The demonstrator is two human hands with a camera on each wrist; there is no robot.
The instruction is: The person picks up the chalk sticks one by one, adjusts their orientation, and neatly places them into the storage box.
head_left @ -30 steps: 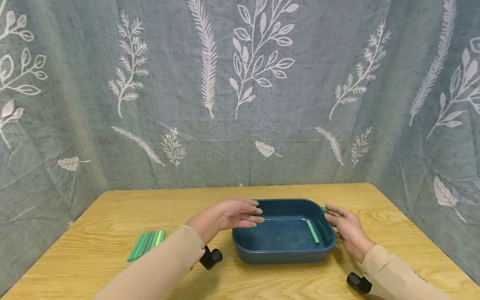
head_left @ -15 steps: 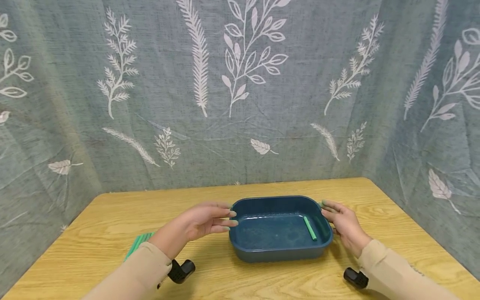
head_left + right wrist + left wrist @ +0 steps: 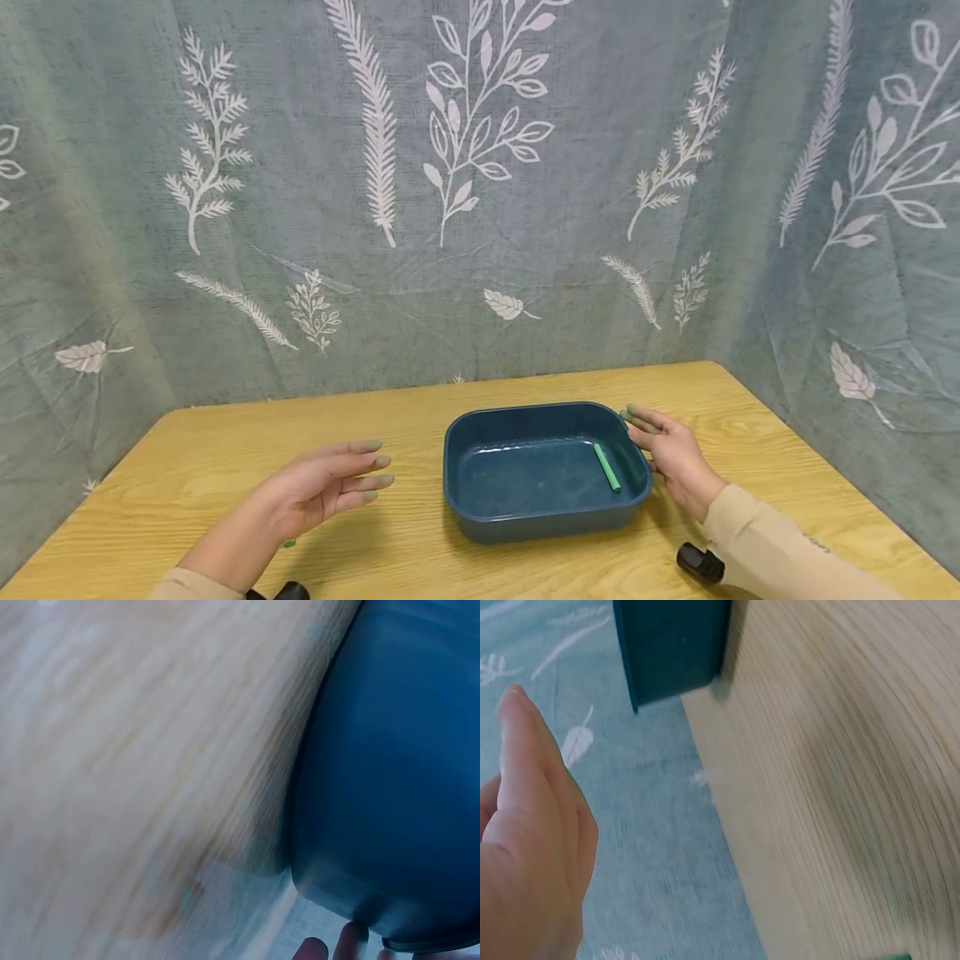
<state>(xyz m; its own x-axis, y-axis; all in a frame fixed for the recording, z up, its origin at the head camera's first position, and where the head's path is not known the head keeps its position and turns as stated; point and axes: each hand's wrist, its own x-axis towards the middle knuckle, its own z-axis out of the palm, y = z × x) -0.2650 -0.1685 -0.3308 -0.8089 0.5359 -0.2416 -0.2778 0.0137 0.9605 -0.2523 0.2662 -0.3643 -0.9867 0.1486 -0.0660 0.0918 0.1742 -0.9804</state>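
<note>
A dark blue rectangular tub (image 3: pixel 540 525) stands on the wooden table. One slim green stick (image 3: pixel 607 467) lies inside it, toward the right end. At the tub's right end, my right hand (image 3: pixel 675 456) touches the rim with extended fingers; in the right wrist view its fingertips (image 3: pixel 351 941) show against the tub's wall (image 3: pixel 390 772). My left hand (image 3: pixel 318 492) hovers over the table left of the tub, apart from it, fingers straight and holding nothing. A small green piece (image 3: pixel 289 543) peeks out beside the left wrist; the hand and forearm hide what lies behind.
The pale wooden table (image 3: pixel 405 417) has its far edge against a grey-green curtain (image 3: pixel 337 200) with white leaf prints. Curtain also hangs at both sides. A black wrist camera (image 3: pixel 701 564) sits under the right forearm.
My left hand has moved left, away from over the tub's left end, and its arm now covers the row of green sticks. My right hand stays at the tub's right rim. The head view shifted slightly.
</note>
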